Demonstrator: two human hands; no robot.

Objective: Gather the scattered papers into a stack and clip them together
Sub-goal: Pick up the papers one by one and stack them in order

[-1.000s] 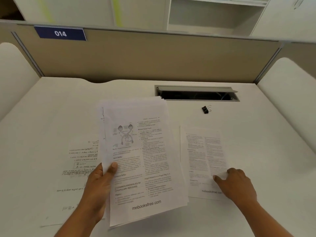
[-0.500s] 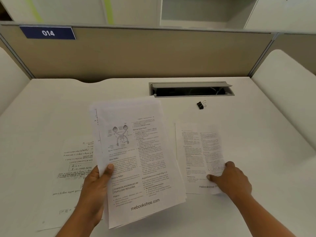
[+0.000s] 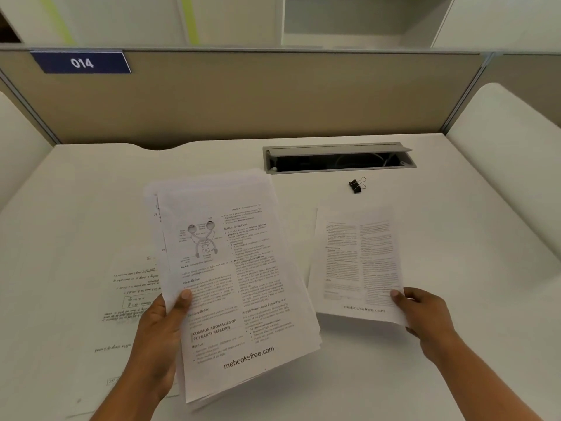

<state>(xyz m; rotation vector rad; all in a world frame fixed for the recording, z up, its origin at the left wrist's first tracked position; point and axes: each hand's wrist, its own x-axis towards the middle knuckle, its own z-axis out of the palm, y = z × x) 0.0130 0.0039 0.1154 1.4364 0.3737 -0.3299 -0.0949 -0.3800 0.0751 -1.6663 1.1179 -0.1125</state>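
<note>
Head view, looking down at a white bench (image 3: pixel 455 344) in a cubicle: the left hand (image 3: pixel 158 338) holds a stack of papers (image 3: pixel 236 268) raised off the bench and tilted, its fingers (image 3: pixel 184 297) grasping the stack's left edge with the thumb pressed on the top page. That page shows a diagram, columns of print and the line "mebooksfree.com". The right hand (image 3: pixel 428 320) pinches the lower right corner of a single printed sheet (image 3: pixel 355 256), thumb on top and the other fingers curled beneath; the sheet is just right of the stack, and whether its far edge touches the bench is unclear. A handwritten sheet (image 3: pixel 130 287) lies flat on the bench to the left, partly hidden by the stack. A black binder clip (image 3: pixel 357 186) sits on the bench beyond the single sheet, near an open cable slot (image 3: pixel 338 158). Behind stands a tan partition (image 3: pixel 258 98) with a blue label (image 3: pixel 81 62) reading 014
</note>
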